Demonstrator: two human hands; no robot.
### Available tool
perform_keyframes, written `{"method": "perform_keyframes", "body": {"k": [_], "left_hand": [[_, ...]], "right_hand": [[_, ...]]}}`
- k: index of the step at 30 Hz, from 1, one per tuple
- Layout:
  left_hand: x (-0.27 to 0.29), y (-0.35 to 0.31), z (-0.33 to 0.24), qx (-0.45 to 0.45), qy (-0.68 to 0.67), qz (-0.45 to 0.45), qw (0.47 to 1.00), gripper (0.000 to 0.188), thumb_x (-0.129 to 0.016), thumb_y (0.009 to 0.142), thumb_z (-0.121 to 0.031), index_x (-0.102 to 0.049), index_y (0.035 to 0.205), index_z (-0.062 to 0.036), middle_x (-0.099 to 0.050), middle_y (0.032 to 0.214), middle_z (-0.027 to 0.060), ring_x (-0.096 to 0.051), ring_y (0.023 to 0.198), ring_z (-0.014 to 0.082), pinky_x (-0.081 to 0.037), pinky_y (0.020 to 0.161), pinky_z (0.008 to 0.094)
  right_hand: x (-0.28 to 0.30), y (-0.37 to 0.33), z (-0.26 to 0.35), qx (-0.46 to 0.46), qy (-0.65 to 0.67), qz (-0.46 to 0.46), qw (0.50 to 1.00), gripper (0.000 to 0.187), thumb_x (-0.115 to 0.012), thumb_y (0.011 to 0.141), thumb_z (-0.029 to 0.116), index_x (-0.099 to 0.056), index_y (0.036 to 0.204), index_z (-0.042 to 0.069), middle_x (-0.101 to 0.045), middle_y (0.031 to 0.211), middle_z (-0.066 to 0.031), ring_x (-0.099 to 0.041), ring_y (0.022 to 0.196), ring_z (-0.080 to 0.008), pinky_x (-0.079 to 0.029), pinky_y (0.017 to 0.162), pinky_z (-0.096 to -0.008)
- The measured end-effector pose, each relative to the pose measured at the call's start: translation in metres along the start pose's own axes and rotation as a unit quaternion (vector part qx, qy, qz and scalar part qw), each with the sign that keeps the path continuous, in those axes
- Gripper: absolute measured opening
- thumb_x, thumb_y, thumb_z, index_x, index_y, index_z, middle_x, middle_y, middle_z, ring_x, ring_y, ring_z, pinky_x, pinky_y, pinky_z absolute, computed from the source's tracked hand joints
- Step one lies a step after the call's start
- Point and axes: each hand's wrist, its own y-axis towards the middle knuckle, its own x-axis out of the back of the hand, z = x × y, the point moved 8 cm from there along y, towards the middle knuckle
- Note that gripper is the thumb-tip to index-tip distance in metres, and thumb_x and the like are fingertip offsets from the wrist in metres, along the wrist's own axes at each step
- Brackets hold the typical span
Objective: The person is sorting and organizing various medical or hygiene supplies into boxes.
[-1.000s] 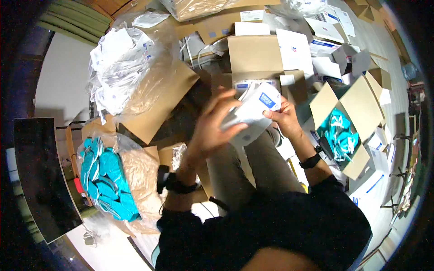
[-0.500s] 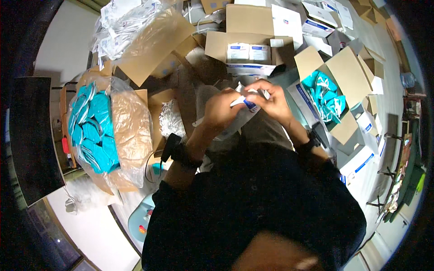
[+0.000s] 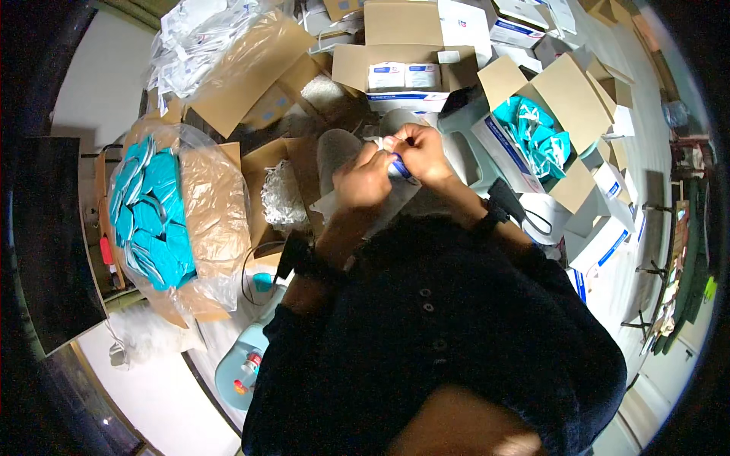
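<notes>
Over my lap, both hands pinch the top of a translucent white plastic bag with a blue printed patch (image 3: 401,167). My left hand (image 3: 363,182) is closed on the bag's left side. My right hand (image 3: 423,157) pinches the bag's upper edge, thumb and fingers close to the left fingertips. The lower part of the bag hangs toward my lap, and its contents cannot be made out. To the left, a large clear bag inside a carton holds teal, white-edged folded pieces (image 3: 156,216) that look like face masks. A box on the right holds teal packets (image 3: 536,140).
An open carton (image 3: 407,99) with white packs stands ahead. At the far left, printed white bags (image 3: 201,53) are heaped. A carton beside my left arm holds white strips or cords (image 3: 283,199). Several white boxes (image 3: 601,247) stand at right. A blue stool (image 3: 232,368) is at lower left.
Both hands have shifted slightly left, still gripping the bag. My right hand has turned, its fingers now pinching nearer the bag's top. The view has shifted a little.
</notes>
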Motion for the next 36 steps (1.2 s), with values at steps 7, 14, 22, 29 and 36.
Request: {"method": "perform_keyframes", "body": {"k": [7,14,22,29,36], "left_hand": [[0.020,-0.033,-0.012,-0.028,-0.202,0.011,0.979,0.021,-0.076,0.069,-0.005,-0.064,0.086,-0.0028,-0.062,0.086,0.0098,-0.063,0.067,0.0193,-0.050,0.054,0.0295],[0.100,-0.019,-0.034,0.008,-0.129,-0.117,0.985,0.008,-0.070,0.077,-0.006,-0.068,0.084,-0.0019,-0.065,0.086,0.0132,-0.065,0.071,0.0230,-0.050,0.062,0.0304],[0.074,-0.013,0.035,0.108,-0.164,-0.069,0.978,0.011,-0.057,0.086,-0.009,-0.065,0.086,-0.0004,-0.062,0.086,0.0157,-0.062,0.076,0.0295,-0.049,0.069,0.0350],[0.043,-0.023,0.044,0.091,-0.178,0.026,0.980,0.015,-0.057,0.090,-0.017,-0.061,0.091,-0.0022,-0.061,0.090,0.0147,-0.062,0.077,0.0332,-0.048,0.067,0.0377],[0.025,-0.046,0.068,0.200,-0.221,0.024,0.954,0.016,-0.059,0.090,-0.018,-0.059,0.090,-0.0021,-0.061,0.090,0.0161,-0.061,0.079,0.0348,-0.048,0.068,0.0386]], "right_hand": [[0.002,0.008,-0.101,-0.144,-0.061,-0.018,0.988,0.020,-0.071,0.074,0.018,-0.067,0.074,-0.002,-0.063,0.065,-0.0034,-0.054,0.057,-0.0098,-0.043,0.051,-0.0277],[-0.001,-0.007,-0.109,-0.242,-0.022,-0.011,0.970,0.014,-0.066,0.076,0.010,-0.068,0.081,-0.003,-0.061,0.062,-0.0080,-0.057,0.055,-0.0152,-0.045,0.050,-0.0296],[0.018,-0.007,-0.003,0.183,-0.271,-0.055,0.943,0.014,-0.070,0.080,0.009,-0.070,0.092,0.002,-0.067,0.084,-0.0074,-0.061,0.078,-0.0136,-0.049,0.072,-0.0285],[-0.048,-0.016,0.076,0.148,-0.018,0.219,0.964,0.009,-0.067,0.085,0.007,-0.066,0.092,0.002,-0.066,0.087,-0.0029,-0.059,0.083,-0.0100,-0.046,0.078,-0.0257],[-0.055,-0.025,0.043,0.053,-0.035,0.243,0.968,0.006,-0.066,0.084,0.004,-0.064,0.090,0.002,-0.062,0.081,0.0022,-0.054,0.077,-0.0056,-0.045,0.070,-0.0239]]}}
